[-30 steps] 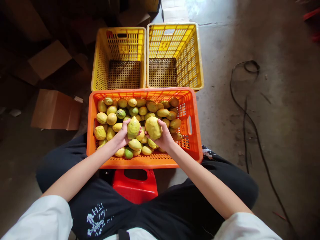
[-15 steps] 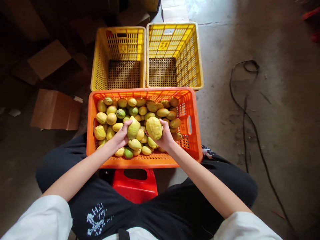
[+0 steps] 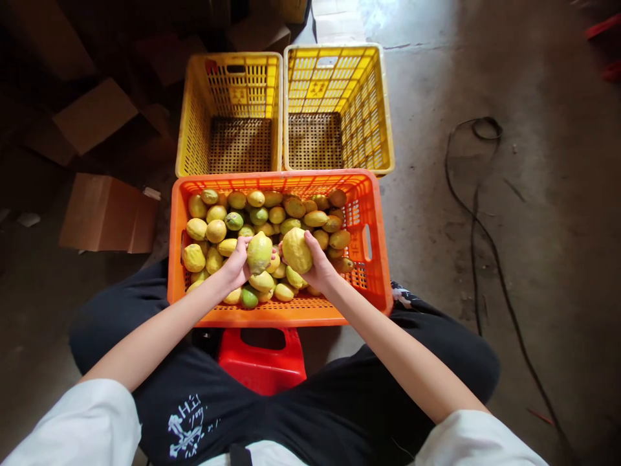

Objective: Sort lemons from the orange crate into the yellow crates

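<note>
My left hand (image 3: 237, 264) is closed around a greenish-yellow lemon (image 3: 259, 253), its fingertips showing at the fruit's right side. A larger, bumpy yellow lemon (image 3: 297, 250) sits in my right hand (image 3: 319, 262), with the thumb over its upper right. Both fruits are held side by side, a small gap apart, above an orange crate (image 3: 272, 315). Many loose lemons (image 3: 216, 231), yellow with a few green ones, fill much of that crate. My hands and the held fruit hide some of those in the middle.
Two yellow crates (image 3: 182, 123) (image 3: 388, 123) stand side by side just beyond the orange one. A red plastic stool (image 3: 262, 369) is beneath it, between my legs. Cardboard boxes (image 3: 104, 213) lie at the left; a black cable (image 3: 478, 220) runs over the concrete floor at the right.
The lemon in my left hand has turned a little, and more of my left fingers shows around it. My right thumb has shifted slightly on its lemon; both stay over the crate.
</note>
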The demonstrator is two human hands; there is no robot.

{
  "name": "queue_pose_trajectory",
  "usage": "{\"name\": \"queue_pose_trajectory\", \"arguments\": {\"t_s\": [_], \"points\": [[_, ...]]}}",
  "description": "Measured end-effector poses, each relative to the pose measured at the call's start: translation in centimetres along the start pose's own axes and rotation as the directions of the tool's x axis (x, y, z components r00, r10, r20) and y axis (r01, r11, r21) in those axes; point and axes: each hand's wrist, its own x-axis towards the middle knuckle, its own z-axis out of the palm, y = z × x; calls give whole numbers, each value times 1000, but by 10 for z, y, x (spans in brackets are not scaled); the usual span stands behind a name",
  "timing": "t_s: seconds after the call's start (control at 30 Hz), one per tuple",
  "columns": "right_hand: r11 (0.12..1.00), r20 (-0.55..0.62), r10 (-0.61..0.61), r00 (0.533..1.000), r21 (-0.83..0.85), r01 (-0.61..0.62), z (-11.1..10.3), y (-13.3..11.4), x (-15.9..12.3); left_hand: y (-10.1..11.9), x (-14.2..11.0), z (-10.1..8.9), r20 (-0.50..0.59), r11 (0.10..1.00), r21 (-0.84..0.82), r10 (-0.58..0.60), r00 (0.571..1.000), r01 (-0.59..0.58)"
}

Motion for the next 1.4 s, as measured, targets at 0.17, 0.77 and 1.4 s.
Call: {"name": "queue_pose_trajectory", "arguments": {"t_s": [0.17,0.77,1.4], "points": [[999,29,20,999,-33,-19,-1,2,0,-1,13,-17,35,997,72,21,999,-23],[999,95,32,995,-21,-30,-1,1,3,0,11,-15,-54,997,2,72,996,-72],[998,54,9,998,-63,-5,-19,3,15,0,4,-10,-35,994,14,107,994,-106]]}}
